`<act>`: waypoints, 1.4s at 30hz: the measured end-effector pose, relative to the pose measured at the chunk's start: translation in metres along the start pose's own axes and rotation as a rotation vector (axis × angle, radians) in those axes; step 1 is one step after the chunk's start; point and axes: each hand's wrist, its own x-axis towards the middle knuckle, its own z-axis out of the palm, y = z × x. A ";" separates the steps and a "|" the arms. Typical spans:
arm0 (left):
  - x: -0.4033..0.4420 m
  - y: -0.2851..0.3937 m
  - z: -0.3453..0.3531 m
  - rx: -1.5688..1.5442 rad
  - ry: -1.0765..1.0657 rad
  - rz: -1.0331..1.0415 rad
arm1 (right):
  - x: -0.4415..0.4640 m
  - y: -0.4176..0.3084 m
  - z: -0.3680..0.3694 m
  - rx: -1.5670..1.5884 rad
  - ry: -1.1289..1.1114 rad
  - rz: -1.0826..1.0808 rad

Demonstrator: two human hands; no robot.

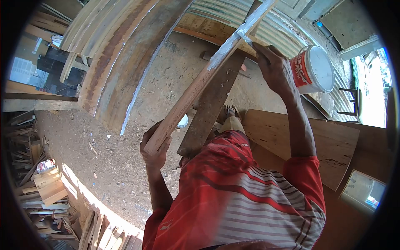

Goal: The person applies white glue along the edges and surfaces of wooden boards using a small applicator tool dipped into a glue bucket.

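Closest in is the striped red shirt (250, 191), which could pick up smears if the coated wood swung back. L hand (156, 143) is wrapped round the near, bare end of the plank (183, 98), which slants up and away across the person's front; a slack grip or off-centre push could make it roll or slide. Below runs a dark board (212, 102) (can't tell if the two touch, so support is a ?). Small white pot (182, 121) shows lower down beside that board; a dropped plank might hit it, or the foot (230, 110) nearby. Farther along, white paste (227, 50) coats the plank's far part w/ a ragged edge; too thick a load could drip or leave ridges. R hand (275, 68) has its fingers closed on what looks like a small spreader (246, 38), prob. at the paste's edge; pressing too hard could scrape the coat off or jerk the wood. Right by that wrist is a bucket (312, 71), near enough for a careless forearm swing to knock it. Off to the L, curved panels (141, 62) w/ white edges could get scuffed if the plank swung that way.
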 end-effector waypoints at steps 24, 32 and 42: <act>-0.001 -0.006 -0.005 0.114 -0.003 -0.001 | 0.014 0.030 0.001 0.057 0.039 0.044; 0.002 0.002 0.000 0.057 0.000 0.014 | 0.000 0.006 0.002 0.102 -0.078 -0.088; 0.004 0.002 -0.002 0.037 -0.002 -0.018 | 0.017 0.011 0.003 0.070 -0.044 -0.014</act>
